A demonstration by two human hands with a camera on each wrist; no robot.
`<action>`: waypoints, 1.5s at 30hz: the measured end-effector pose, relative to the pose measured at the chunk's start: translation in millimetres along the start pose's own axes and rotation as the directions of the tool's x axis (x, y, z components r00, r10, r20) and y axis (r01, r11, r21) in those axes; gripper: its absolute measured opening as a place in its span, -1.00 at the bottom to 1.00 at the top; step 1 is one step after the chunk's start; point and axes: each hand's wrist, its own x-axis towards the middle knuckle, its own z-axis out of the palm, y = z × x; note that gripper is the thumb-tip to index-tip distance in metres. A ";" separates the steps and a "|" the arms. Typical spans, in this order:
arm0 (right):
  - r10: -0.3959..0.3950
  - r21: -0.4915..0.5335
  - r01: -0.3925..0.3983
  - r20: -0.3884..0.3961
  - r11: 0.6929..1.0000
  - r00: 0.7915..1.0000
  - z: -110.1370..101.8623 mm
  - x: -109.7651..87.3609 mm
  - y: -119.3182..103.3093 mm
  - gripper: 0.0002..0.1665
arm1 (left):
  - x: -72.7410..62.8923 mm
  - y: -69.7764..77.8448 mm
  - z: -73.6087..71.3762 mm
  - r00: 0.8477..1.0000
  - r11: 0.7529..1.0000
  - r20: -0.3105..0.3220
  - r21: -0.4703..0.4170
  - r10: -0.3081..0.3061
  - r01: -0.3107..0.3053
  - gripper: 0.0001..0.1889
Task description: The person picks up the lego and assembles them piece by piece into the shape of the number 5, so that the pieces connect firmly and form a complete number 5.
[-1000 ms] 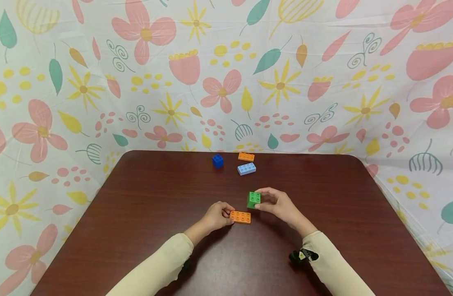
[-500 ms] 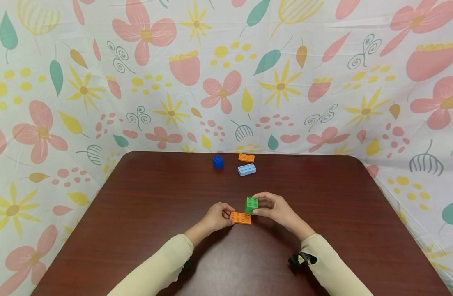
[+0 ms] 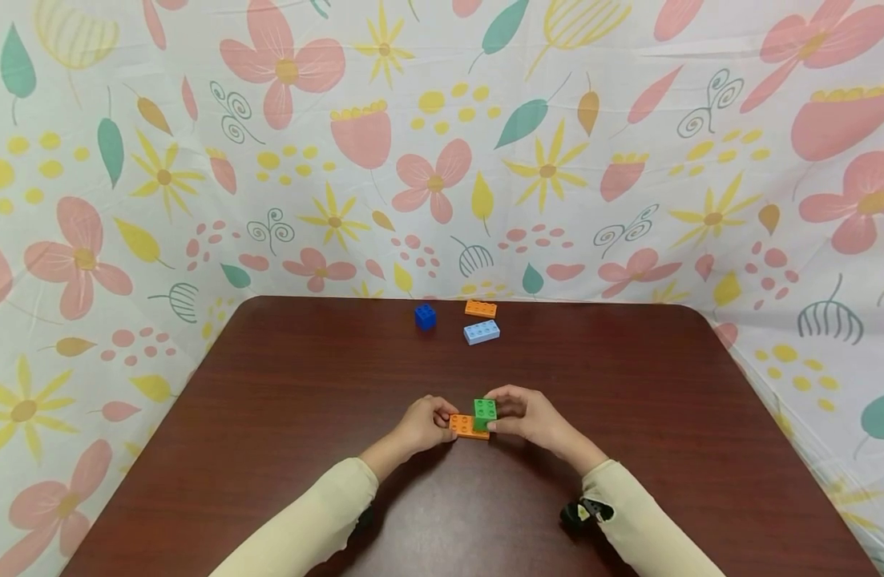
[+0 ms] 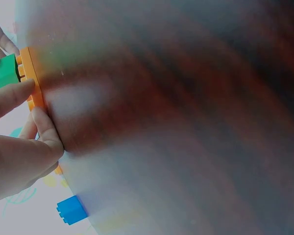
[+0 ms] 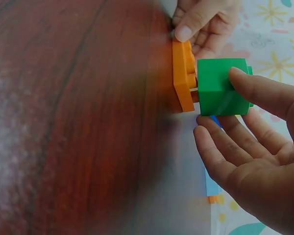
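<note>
A white cloth (image 3: 434, 96) printed with pink, yellow and teal flowers and leaves hangs behind a dark reddish-brown table (image 3: 304, 361). In the head view, a green block (image 3: 485, 410), two studs by two on top, is upright over the right end of a flat orange plate (image 3: 459, 425), two studs by four, lying on the table. Five toy pieces show: two orange, one green, one blue and one light blue. The blue block (image 3: 425, 317), the light blue brick (image 3: 482, 332) and the other orange piece (image 3: 481, 308) lie near the far edge. Two forearms in cream sleeves (image 3: 304, 513) slant inward from the near side. The left hand (image 3: 420, 423) pinches the plate's left end; the right hand (image 3: 531, 417) pinches the green block.

The left wrist view shows thumb and fingertips gripping the plate, its studs facing the green block.

In the right wrist view, the thumb lies on one face of the glossy, straight-edged green block, the fingers opposite, lightly bent. A narrow gap shows between block and plate; whether the studs touch it cannot be told.
</note>
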 end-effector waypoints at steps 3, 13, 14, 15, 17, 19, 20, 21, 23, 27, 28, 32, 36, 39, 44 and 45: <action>0.004 0.004 -0.004 0.009 1.000 1.000 1.3 -0.4 0.5 -0.52 | -0.6 -0.2 0.2 1.000 1.000 -0.003 -0.004 0.003 -0.003 -0.71; 0.019 0.007 -0.019 0.005 1.000 1.000 2.9 -2.8 -1.0 -0.51 | 1.7 -1.6 0.8 1.000 1.000 0.001 0.005 -0.002 0.002 -0.71; 0.021 0.008 -0.021 0.004 1.000 1.000 3.5 -3.2 -1.9 -0.52 | 2.1 -2.1 0.9 1.000 1.000 0.001 0.006 -0.002 0.002 -0.71; 0.021 0.009 -0.021 0.003 1.000 1.000 3.9 -3.7 -3.2 -0.52 | 2.3 -2.4 1.1 1.000 1.000 0.001 0.007 -0.006 0.006 -0.71; 0.022 0.006 -0.022 0.003 1.000 1.000 4.9 -5.1 -8.3 -0.52 | 2.5 -2.5 1.0 1.000 1.000 0.001 0.007 -0.008 0.008 -0.71; 0.022 0.001 -0.022 0.007 1.000 1.000 5.8 -7.8 -16.4 -0.53 | 2.7 -2.5 0.8 1.000 1.000 0.000 0.008 -0.010 0.010 -0.71; 0.022 -0.004 -0.022 0.008 1.000 1.000 6.2 -9.4 -21.3 -0.54 | 2.8 -2.6 0.7 1.000 1.000 0.000 0.008 -0.011 0.011 -0.71; 0.023 -0.011 -0.023 0.009 1.000 1.000 6.5 -11.0 -26.1 -0.54 | 2.9 -2.6 0.5 1.000 1.000 -0.002 0.008 -0.010 0.010 -0.71; 0.017 -0.021 -0.017 0.010 1.000 1.000 6.9 -13.9 -34.0 -0.54 | 3.2 -2.9 0.5 1.000 1.000 -0.004 0.010 -0.012 0.012 -0.71; 0.009 -0.027 -0.009 0.005 1.000 1.000 7.2 -15.6 -36.2 -0.55 | 2.4 -2.6 0.7 1.000 1.000 -0.005 0.011 -0.006 0.006 -0.71; 0.008 -0.028 -0.008 0.002 1.000 1.000 7.3 -15.0 -33.9 -0.55 | 2.0 -2.4 0.9 1.000 1.000 -0.006 0.010 -0.005 0.005 -0.71; 0.020 -0.043 -0.021 -0.015 0.999 1.000 7.3 -9.3 -16.9 -0.56 | 0.1 -1.0 0.8 1.000 1.000 -0.007 0.003 -0.001 0.001 -0.71; 0.015 -0.062 -0.017 -0.023 0.998 1.000 6.8 -4.2 -3.7 -0.56 | -0.9 -0.1 0.4 1.000 1.000 -0.012 0.002 0.006 -0.006 -0.70; 0.004 -0.058 -0.006 -0.023 0.998 1.000 7.9 -6.9 -13.1 -0.57 | -0.9 0.3 0.9 1.000 1.000 -0.010 0.002 0.006 -0.006 -0.70; -0.009 -0.043 0.009 -0.018 0.999 1.000 9.1 -13.0 -31.8 -0.59 | -0.9 0.2 0.8 1.000 1.000 -0.004 -0.006 0.005 -0.005 -0.70; -0.009 -0.043 0.008 -0.017 0.999 1.000 9.3 -13.0 -32.3 -0.59 | -1.1 0.3 0.5 1.000 1.000 -0.004 -0.007 0.006 -0.006 -0.70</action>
